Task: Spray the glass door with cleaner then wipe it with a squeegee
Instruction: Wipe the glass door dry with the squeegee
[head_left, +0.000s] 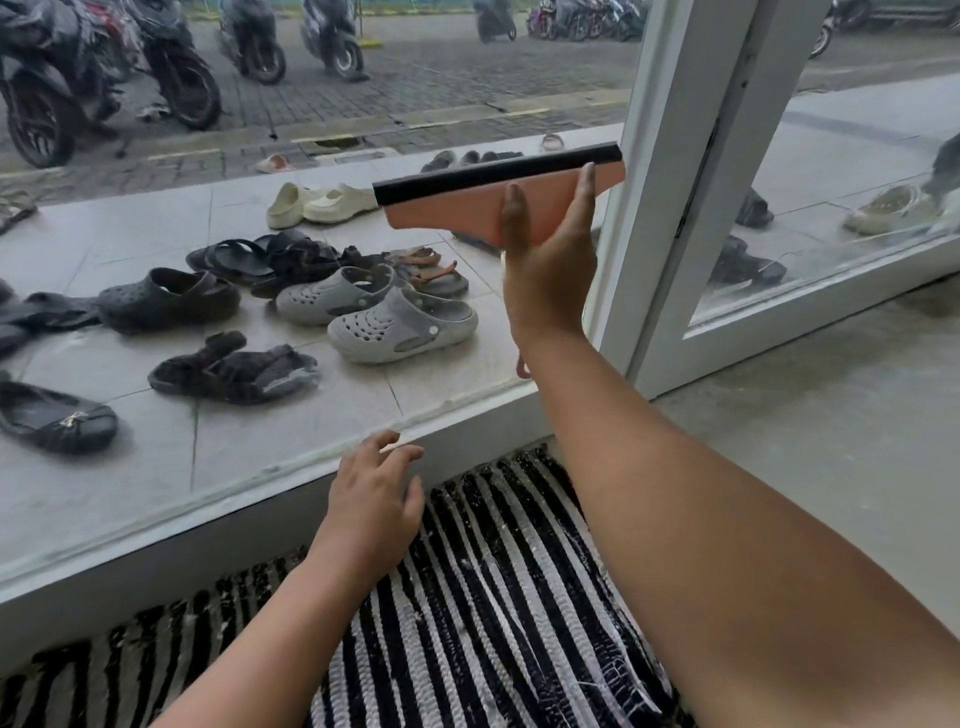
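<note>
My right hand (550, 270) holds a pink squeegee (452, 205) with a black rubber blade against the glass door (156, 332), close to the white frame post (654, 171). Its fingers lie up the back of the squeegee body and the handle runs down behind my palm. The blade is tilted, right end higher. My left hand (374, 499) hovers low near the door's white bottom rail (234, 525), fingers spread and holding nothing. No spray bottle is in view.
A black-and-white striped mat (493, 597) lies under my arms by the door. Through the glass are several sandals and clogs (400, 327) on grey tiles, with parked motorbikes (171, 67) beyond. A second white-framed glass panel (831, 208) stands open at the right.
</note>
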